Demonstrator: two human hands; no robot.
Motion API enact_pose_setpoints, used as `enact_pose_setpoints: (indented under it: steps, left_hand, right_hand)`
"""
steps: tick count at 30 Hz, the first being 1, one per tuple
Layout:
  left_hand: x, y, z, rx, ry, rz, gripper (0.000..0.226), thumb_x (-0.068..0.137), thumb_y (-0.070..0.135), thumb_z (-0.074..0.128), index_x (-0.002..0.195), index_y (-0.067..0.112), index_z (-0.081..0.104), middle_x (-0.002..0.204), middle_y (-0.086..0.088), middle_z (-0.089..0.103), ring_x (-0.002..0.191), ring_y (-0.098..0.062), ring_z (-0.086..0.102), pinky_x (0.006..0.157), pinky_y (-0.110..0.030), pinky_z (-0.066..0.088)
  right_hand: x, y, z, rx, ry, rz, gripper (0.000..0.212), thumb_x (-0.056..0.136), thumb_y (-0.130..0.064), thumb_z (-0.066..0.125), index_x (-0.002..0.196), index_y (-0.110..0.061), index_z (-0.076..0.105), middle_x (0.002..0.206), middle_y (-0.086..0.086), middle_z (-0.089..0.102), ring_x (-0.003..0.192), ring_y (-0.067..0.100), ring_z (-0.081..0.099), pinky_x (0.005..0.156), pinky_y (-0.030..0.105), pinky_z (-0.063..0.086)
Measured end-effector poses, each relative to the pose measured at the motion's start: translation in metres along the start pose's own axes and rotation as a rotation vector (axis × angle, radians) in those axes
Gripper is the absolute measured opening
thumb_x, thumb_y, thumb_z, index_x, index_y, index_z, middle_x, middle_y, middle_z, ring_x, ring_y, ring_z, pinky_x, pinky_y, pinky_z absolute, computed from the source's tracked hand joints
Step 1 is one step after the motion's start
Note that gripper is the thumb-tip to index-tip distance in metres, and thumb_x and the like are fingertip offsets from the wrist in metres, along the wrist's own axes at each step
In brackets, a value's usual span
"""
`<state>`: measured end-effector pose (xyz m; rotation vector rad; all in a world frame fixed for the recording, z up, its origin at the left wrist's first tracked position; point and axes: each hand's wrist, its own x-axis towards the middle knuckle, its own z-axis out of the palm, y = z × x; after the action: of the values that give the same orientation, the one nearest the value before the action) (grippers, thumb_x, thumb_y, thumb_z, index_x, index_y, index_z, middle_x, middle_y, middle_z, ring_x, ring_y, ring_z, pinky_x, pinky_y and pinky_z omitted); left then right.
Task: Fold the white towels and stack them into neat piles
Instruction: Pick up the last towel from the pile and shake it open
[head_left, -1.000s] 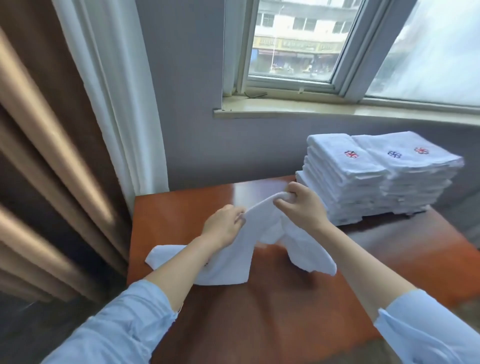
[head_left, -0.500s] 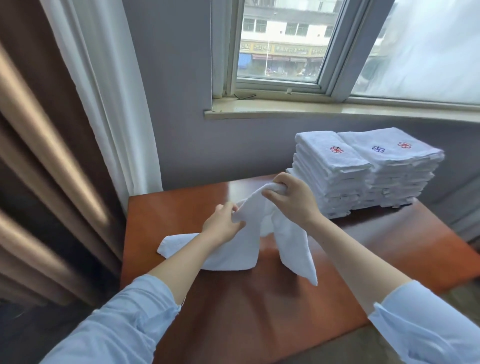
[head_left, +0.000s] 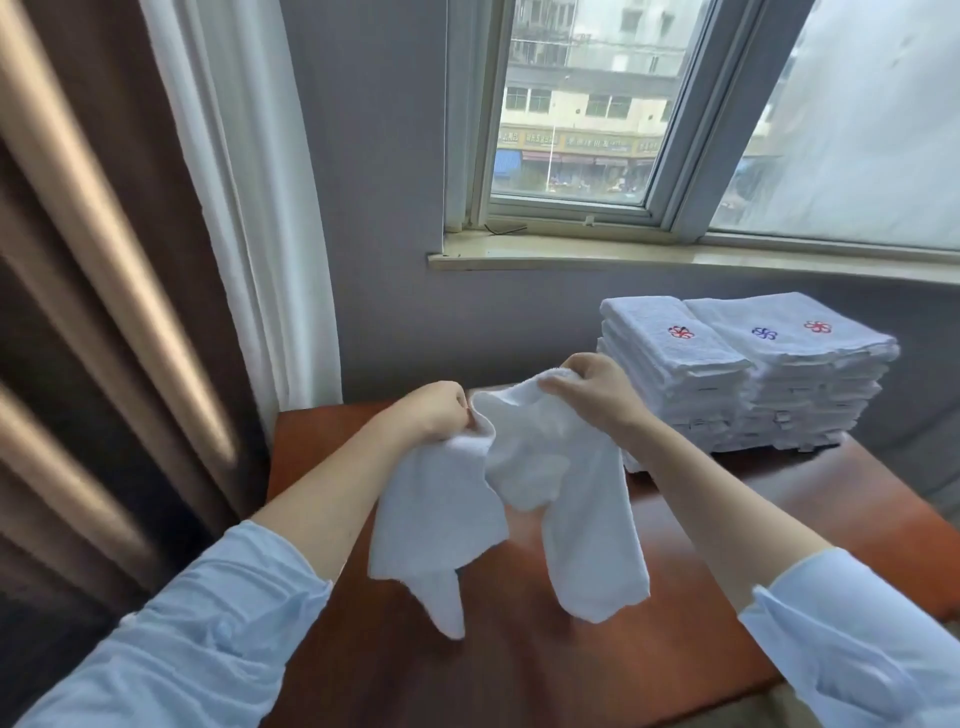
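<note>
I count one towel (head_left: 519, 483), two hands, left hand (head_left: 431, 415) and right hand (head_left: 597, 387), and one table (head_left: 545, 675). Two folded piles: left stack (head_left: 670, 374), right stack (head_left: 810, 384). On top, two red emblems (head_left: 680, 331) and one blue emblem (head_left: 764, 333). Layers per stack blur; perhaps ten.

A grey-lilac wall (head_left: 374, 208) runs behind a reddish-brown wooden tabletop (head_left: 519, 686), whose glossy surface catches soft daylight. Above it a pale stone sill (head_left: 675, 257) carries a grey-framed window (head_left: 571, 104) — the left pane clear, showing a street of shopfronts and apartment blocks, the right pane frosted. On the left hang a sheer white curtain (head_left: 249, 208) and a heavy brown drape (head_left: 78, 312) with tan folds, the curtain between drape and wall.
</note>
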<state>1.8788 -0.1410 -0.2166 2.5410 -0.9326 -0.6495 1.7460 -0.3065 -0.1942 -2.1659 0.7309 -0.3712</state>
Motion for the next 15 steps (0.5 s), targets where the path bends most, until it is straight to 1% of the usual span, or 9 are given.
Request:
enact_pose_setpoints:
  steps: [2,4,6,7,8,9,11,13,15]
  left_hand:
    - [-0.006,-0.003,-0.024,0.213,-0.151,-0.061,0.02,0.088,0.033,0.058,0.09,0.017,0.069,0.089,0.001,0.066,0.081,-0.02,0.062,0.066,-0.028,0.046]
    - [-0.009,-0.01,-0.04,0.281,-0.197,-0.135,0.023,0.083,0.036,0.062,0.093,0.018,0.071,0.094,0.002,0.07,0.086,-0.02,0.066,0.073,-0.03,0.051]
    - [-0.008,-0.016,-0.044,0.294,-0.144,-0.158,0.02,0.083,0.03,0.06,0.095,0.02,0.072,0.097,0.001,0.071,0.091,-0.022,0.067,0.077,-0.032,0.052]
    - [-0.006,-0.019,-0.041,0.296,-0.079,-0.16,0.02,0.084,0.024,0.057,0.096,0.02,0.071,0.099,0.001,0.07,0.094,-0.023,0.066,0.078,-0.031,0.052]
    - [-0.004,-0.022,-0.035,0.294,0.015,-0.161,0.023,0.085,0.018,0.053,0.1,0.022,0.07,0.102,0.001,0.069,0.097,-0.023,0.065,0.077,-0.03,0.05]
    - [0.0,-0.026,-0.027,0.286,0.115,-0.157,0.027,0.086,0.014,0.051,0.106,0.024,0.067,0.109,0.001,0.067,0.101,-0.023,0.062,0.078,-0.029,0.047]
    - [0.005,-0.036,-0.005,0.26,0.258,-0.131,0.04,0.093,0.012,0.049,0.129,0.028,0.054,0.129,-0.003,0.055,0.118,-0.025,0.053,0.089,-0.035,0.044]
    - [0.008,-0.045,0.025,0.237,0.25,-0.077,0.046,0.096,0.016,0.047,0.141,0.028,0.043,0.138,-0.005,0.046,0.127,-0.026,0.044,0.099,-0.039,0.04]
    - [0.006,-0.052,0.061,0.204,0.122,-0.007,0.045,0.096,0.019,0.048,0.14,0.03,0.045,0.139,-0.003,0.046,0.129,-0.025,0.043,0.1,-0.038,0.039]
  right_hand:
    - [0.003,-0.005,-0.006,-0.091,-0.207,0.066,0.023,0.071,-0.032,0.075,0.068,-0.015,0.059,0.061,-0.003,0.047,0.057,0.014,0.043,0.053,0.026,0.032]
    - [0.007,-0.01,-0.007,-0.168,-0.309,0.133,0.024,0.061,-0.033,0.077,0.063,-0.019,0.057,0.059,-0.004,0.046,0.055,0.015,0.043,0.054,0.028,0.032]
    - [0.015,-0.012,0.003,-0.217,-0.286,0.158,0.025,0.058,-0.03,0.075,0.061,-0.02,0.053,0.058,-0.006,0.048,0.055,0.015,0.047,0.055,0.027,0.035]
    - [0.019,-0.01,0.011,-0.247,-0.23,0.14,0.022,0.062,-0.03,0.073,0.063,-0.02,0.053,0.06,-0.008,0.053,0.057,0.015,0.052,0.056,0.027,0.038]
    - [0.023,-0.006,0.02,-0.273,-0.164,0.111,0.015,0.069,-0.03,0.07,0.07,-0.022,0.058,0.066,-0.01,0.059,0.065,0.015,0.058,0.061,0.028,0.043]
    - [0.025,0.0,0.029,-0.28,-0.113,0.079,0.009,0.076,-0.03,0.066,0.083,-0.025,0.063,0.079,-0.011,0.064,0.076,0.015,0.062,0.068,0.03,0.048]
    - [0.026,0.016,0.047,-0.275,-0.101,0.022,0.029,0.087,-0.031,0.062,0.115,-0.027,0.063,0.109,-0.007,0.063,0.101,0.015,0.061,0.087,0.032,0.049]
    - [0.022,0.036,0.064,-0.31,-0.175,-0.015,0.039,0.09,-0.031,0.062,0.127,-0.023,0.059,0.127,-0.002,0.055,0.119,0.017,0.053,0.099,0.034,0.044]
    - [0.011,0.059,0.081,-0.344,-0.288,0.007,0.038,0.09,-0.029,0.062,0.127,-0.021,0.059,0.131,0.002,0.053,0.125,0.02,0.049,0.102,0.033,0.041]
